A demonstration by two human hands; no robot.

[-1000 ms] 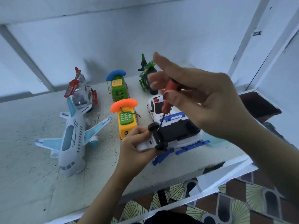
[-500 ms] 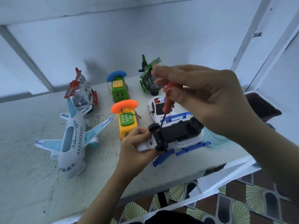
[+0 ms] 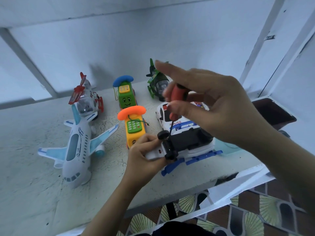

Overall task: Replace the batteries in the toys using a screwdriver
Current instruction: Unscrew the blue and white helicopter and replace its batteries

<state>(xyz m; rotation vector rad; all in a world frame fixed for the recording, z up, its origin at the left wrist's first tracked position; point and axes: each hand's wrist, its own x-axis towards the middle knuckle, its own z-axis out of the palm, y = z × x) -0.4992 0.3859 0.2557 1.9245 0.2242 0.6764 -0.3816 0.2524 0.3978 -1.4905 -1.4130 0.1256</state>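
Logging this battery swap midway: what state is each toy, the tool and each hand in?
Upturned car: wheels up, underside exposed, left hand gripping its end.
Screwdriver: right hand pinching the handle, tip down on that underside.
Police car: upright, untouched.
Airplane: upright, untouched.
Orange phone toy: upright, handset on.
Green phone toy: upright, handset on.
Green helicopter: upright, untouched.
Red helicopter: upright, untouched.
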